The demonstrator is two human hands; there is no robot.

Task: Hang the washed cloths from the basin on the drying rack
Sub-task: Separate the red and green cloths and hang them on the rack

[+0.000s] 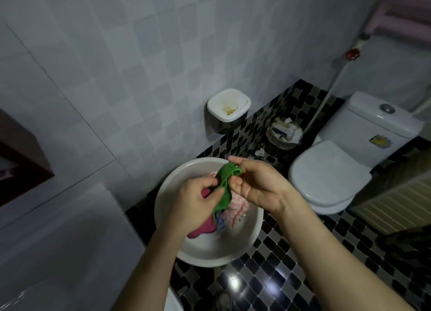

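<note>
A white basin [242,240] stands on the chequered floor below me. Above it hangs a green cloth [225,187], held between both hands. My left hand [193,201] pinches its lower middle part, and my right hand [254,182] grips its upper end. In the basin lie a magenta cloth [203,231], a pale pink cloth [235,208] and a bit of blue patterned cloth [220,223]. A pink rack [403,12] is mounted high on the wall at the top right.
A white toilet [331,178] stands to the right of the basin. Behind it are a full waste bin [284,133] and a white wall-mounted box [228,108]. A pipe with a red valve [352,54] runs up the wall. A radiator [394,206] stands at the right.
</note>
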